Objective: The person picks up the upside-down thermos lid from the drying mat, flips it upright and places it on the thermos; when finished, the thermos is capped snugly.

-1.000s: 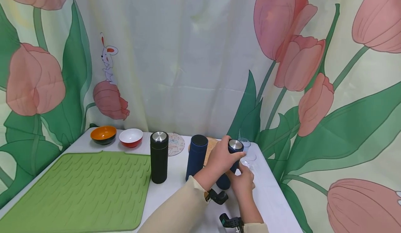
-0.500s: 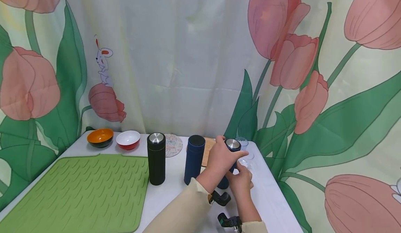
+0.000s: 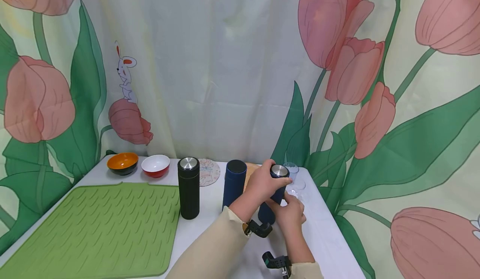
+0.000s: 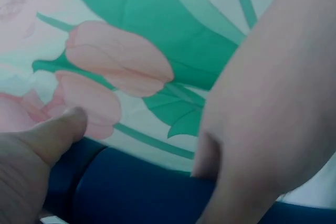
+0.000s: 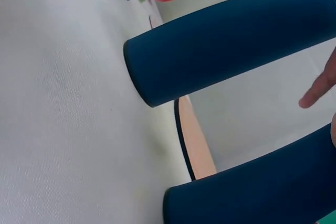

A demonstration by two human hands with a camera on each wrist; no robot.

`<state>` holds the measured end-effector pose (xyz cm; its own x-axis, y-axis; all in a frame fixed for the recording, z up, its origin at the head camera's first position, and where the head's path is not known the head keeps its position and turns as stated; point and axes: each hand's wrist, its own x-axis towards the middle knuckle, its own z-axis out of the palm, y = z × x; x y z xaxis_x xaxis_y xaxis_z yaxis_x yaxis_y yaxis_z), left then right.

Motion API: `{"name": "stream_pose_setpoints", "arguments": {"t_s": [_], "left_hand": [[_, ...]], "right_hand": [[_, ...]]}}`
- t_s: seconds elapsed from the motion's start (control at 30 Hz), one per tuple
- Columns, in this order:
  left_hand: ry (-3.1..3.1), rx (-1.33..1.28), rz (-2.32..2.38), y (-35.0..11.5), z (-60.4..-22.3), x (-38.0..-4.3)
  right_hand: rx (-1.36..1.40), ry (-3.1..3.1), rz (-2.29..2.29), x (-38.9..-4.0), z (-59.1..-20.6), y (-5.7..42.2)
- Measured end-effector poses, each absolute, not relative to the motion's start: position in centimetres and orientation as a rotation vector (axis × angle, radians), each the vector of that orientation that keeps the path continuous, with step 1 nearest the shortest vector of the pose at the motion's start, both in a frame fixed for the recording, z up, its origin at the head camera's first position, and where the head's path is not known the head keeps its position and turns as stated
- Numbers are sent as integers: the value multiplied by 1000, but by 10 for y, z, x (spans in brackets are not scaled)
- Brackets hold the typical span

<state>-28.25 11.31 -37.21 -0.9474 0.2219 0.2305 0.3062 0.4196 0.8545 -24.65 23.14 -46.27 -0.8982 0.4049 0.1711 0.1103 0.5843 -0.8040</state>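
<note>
A dark blue thermos point(image 3: 278, 194) with a silver-topped lid point(image 3: 279, 170) stands at the right of the table, between both hands. My left hand point(image 3: 262, 183) grips it near the lid, the thumb along the near side of the top. Lower down, my right hand point(image 3: 290, 214) holds the body; part of its grip is hidden. In the left wrist view, the blue body point(image 4: 142, 192) spans between the left hand point(image 4: 26, 166) and the right hand point(image 4: 268, 114). The right wrist view shows the held thermos's lower end point(image 5: 252, 187) close to the white tabletop.
A second blue thermos point(image 3: 234, 187) and a black thermos point(image 3: 189, 191) stand upright to the left. Beyond are a round patterned mat point(image 3: 210, 172), a wooden board point(image 3: 250, 172) and clear glassware point(image 3: 292, 168). A green mat point(image 3: 93, 229), orange bowl point(image 3: 123, 162) and white-red bowl point(image 3: 155, 166) lie left.
The left thumb, sticking out to the right past the lid half a second ago, now lies against its near side. The right hand keeps its hold on the body; the head view shifts slightly.
</note>
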Motion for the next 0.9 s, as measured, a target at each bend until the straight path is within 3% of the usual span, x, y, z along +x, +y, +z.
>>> {"name": "stream_pose_setpoints", "arguments": {"t_s": [0.3, 0.5, 0.7, 0.9], "left_hand": [[-2651, -531, -1605, 108, -371, -291], [-2653, -466, -1613, 103, -399, -262], [-2896, -789, -1059, 53, -428, -222], [-2921, -966, -736, -12, -449, -209]], "right_hand": [[-410, -2507, 1216, -253, -464, 235], [-450, -2510, 1228, -258, -463, 234], [-476, -2516, 1256, -257, -468, 239], [-510, -2497, 1317, -256, -473, 246]]}}
